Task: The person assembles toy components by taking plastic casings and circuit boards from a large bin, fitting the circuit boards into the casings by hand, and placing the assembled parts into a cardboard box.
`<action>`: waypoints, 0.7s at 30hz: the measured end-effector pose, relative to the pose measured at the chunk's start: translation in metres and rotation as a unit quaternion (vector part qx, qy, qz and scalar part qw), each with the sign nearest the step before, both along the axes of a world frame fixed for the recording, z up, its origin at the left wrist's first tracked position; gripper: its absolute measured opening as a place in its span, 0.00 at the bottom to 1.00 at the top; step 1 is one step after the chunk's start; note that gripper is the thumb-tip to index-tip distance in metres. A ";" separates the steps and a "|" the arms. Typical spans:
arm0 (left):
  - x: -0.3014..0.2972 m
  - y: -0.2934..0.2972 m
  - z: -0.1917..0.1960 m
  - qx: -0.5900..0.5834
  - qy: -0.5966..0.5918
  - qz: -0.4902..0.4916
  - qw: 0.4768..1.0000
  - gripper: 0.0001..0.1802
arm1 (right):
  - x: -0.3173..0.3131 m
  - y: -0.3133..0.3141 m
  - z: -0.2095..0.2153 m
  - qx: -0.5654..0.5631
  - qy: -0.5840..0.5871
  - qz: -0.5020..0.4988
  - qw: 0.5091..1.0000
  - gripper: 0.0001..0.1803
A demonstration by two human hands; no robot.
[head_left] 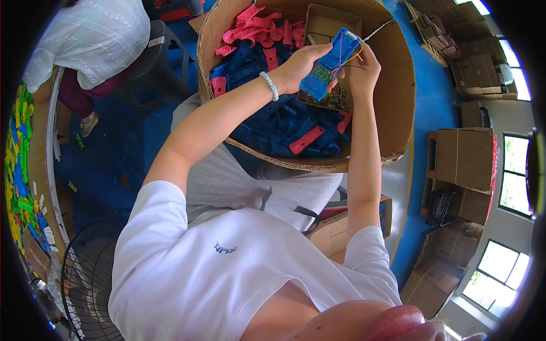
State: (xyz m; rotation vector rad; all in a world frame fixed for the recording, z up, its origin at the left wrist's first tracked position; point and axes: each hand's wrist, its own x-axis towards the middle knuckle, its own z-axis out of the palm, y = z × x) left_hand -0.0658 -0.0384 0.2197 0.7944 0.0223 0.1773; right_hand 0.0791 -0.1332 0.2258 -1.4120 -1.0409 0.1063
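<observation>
My left hand is closed around a blue plastic casing, held tilted above a large cardboard box. Inside the casing sits a small green circuit board, with thin red, yellow and dark wires looping out of it. My right hand is at the casing's right side, its fingers pinched together at the wires. Its fingertips are partly hidden. A pale thin strand sticks out beyond them at the upper right.
The cardboard box holds dark blue plastic parts, pink parts and a smaller carton with circuit boards. At left, another person sits beside a table of coloured parts. A black wire fan guard stands lower left; cartons are stacked right.
</observation>
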 end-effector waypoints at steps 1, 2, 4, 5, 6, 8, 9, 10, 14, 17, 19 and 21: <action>0.000 0.000 -0.001 -0.026 0.012 -0.039 0.999 0.25 | 0.003 -0.001 -0.002 -0.002 -0.035 -0.038 0.999 0.17; 0.001 -0.001 -0.001 -0.026 0.011 -0.039 0.999 0.25 | 0.006 -0.002 -0.004 -0.002 -0.035 -0.038 0.999 0.17; 0.000 -0.002 0.001 -0.041 0.006 -0.070 0.997 0.29 | 0.006 -0.003 -0.005 -0.010 -0.122 -0.090 0.988 0.16; 0.000 -0.001 0.003 -0.042 0.006 -0.070 0.997 0.29 | 0.006 -0.001 -0.006 -0.011 -0.122 -0.089 0.988 0.16; 0.000 -0.002 0.004 -0.055 0.005 -0.077 0.996 0.29 | 0.005 0.000 -0.006 -0.008 -0.166 -0.112 0.980 0.16; 0.001 -0.004 0.006 -0.069 0.005 -0.083 0.994 0.28 | 0.006 0.003 -0.011 -0.007 -0.208 -0.134 0.969 0.16; 0.000 -0.002 0.007 -0.043 0.012 -0.052 0.998 0.28 | 0.003 0.010 -0.014 -0.027 -0.185 -0.136 0.973 0.16; 0.000 -0.001 0.008 -0.015 0.020 -0.021 0.999 0.27 | 0.001 0.015 -0.017 -0.046 -0.162 -0.138 0.976 0.16; -0.001 0.003 0.002 -0.024 0.021 0.004 0.999 0.26 | 0.000 0.019 -0.023 -0.060 0.010 -0.024 0.998 0.12; 0.001 0.008 -0.001 0.073 0.041 0.068 0.994 0.25 | 0.000 0.016 -0.027 -0.055 0.131 0.051 0.989 0.10; 0.001 0.009 -0.004 0.115 0.068 0.089 0.987 0.24 | -0.006 0.012 -0.026 -0.028 0.236 0.137 0.962 0.13; 0.000 0.015 -0.004 0.121 0.058 0.093 0.987 0.24 | -0.005 0.008 -0.019 -0.013 0.296 0.212 0.931 0.14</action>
